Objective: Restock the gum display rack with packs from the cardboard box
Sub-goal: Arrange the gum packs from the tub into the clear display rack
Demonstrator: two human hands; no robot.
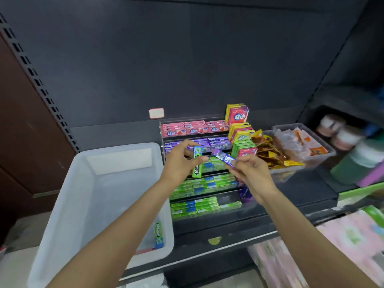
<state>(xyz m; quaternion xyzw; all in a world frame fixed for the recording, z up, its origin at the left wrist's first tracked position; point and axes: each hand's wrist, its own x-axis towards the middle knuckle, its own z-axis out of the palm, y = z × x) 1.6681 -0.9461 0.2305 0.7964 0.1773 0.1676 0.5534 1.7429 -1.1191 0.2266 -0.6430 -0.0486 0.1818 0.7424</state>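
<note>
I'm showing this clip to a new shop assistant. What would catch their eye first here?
Probably the two hands raised mid-frame: the left hand pinches a green gum pack, the right hand a purple gum pack. Behind them stands the tiered gum rack, rows banded pink, purple and green. On the left a big translucent bin holds one lone green pack.

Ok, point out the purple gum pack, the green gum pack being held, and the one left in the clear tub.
purple gum pack [224, 158], head view, middle of the wrapper.
green gum pack [197, 164], head view, its middle, below the fingers.
gum pack in the clear tub [158, 235], head view, middle of its top face.
</note>
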